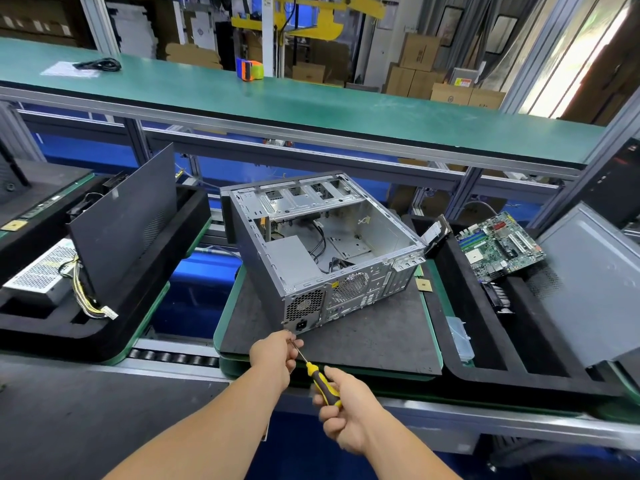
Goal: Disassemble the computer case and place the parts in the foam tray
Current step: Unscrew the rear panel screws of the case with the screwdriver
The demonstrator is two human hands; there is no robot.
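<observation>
Case (pixel 311 258): bare galvanized sheet metal, dull silver, perforated vents at rear. Mat (pixel 367 344) under it: matt dark grey, slightly rough. Screwdriver (pixel 322 379): glossy yellow-black plastic handle, thin shiny metal shaft. Foam tray (pixel 485 344): matt black foam. Side panel (pixel 128 220): matt dark-painted metal. Shelf (pixel 277 98): smooth green, scuffed.

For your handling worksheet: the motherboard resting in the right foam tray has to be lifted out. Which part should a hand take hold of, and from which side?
Grip the motherboard by its bare edges, probably reaching from the near side. It lies tilted, leaning on the foam tray wall, so its edges are exposed; its top face is crowded with slots and connectors, which fingers should avoid.
</observation>
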